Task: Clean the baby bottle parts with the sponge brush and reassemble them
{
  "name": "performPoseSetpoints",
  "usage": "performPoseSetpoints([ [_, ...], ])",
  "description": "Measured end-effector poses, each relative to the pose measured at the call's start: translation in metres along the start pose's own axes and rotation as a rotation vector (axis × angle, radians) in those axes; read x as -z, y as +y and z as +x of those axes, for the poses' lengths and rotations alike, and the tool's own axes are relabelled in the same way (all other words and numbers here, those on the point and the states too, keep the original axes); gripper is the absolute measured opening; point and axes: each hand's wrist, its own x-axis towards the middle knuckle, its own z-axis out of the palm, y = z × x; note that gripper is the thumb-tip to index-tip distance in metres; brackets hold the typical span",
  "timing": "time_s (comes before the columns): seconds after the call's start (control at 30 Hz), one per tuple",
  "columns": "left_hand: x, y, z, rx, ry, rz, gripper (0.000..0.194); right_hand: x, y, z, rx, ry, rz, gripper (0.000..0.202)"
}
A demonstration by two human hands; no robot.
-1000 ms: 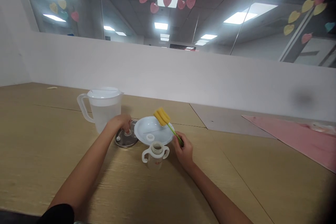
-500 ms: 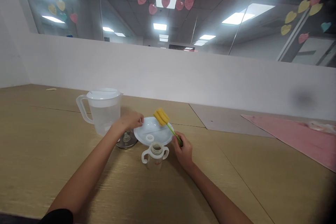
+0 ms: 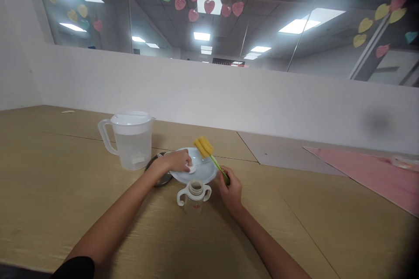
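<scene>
My right hand point(image 3: 231, 188) is closed round the green handle of a bottle brush point(image 3: 204, 146); its yellow sponge head points up over the white basin point(image 3: 204, 174). Inside the basin, my left hand point(image 3: 180, 160) has its fingers closed on a small white bottle collar point(image 3: 191, 169), partly covered by the fingertips. In front of the basin a clear baby bottle point(image 3: 194, 198) with two white side handles stands upright, its mouth uncovered. Under my left wrist lies a round metal tray point(image 3: 163, 179), mostly hidden by the arm.
To the left of the basin stands a clear lidded pitcher point(image 3: 133, 139) with water in it. A pink mat point(image 3: 369, 170) and a grey panel point(image 3: 281, 152) lie on the right. A white wall point(image 3: 209, 91) with a window above it bounds the table's far side.
My left hand has moved right and down from the basin's left rim to the white collar inside it. The right hand and brush stay nearly still. The view has shifted slightly.
</scene>
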Motion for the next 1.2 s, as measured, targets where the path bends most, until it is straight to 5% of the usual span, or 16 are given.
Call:
performPoseSetpoints([
  [0.2, 0.029, 0.0, -0.014, -0.19, 0.326, -0.136, 0.027, 0.0, 0.0, -0.001, 0.01, -0.033, 0.007, 0.03],
  [0.5, 0.042, 0.013, -0.028, -0.161, 0.436, -0.2, 0.024, -0.001, 0.003, 0.001, -0.051, 0.006, -0.124, 0.034],
  [0.73, 0.041, 0.016, -0.029, -0.149, 0.58, -0.229, 0.04, 0.0, -0.002, -0.002, 0.075, -0.03, -0.116, 0.03],
  [1.2, 0.04, 0.025, -0.027, 0.052, 0.603, -0.002, 0.048, 0.0, -0.005, -0.008, 0.246, -0.035, -0.084, 0.023],
])
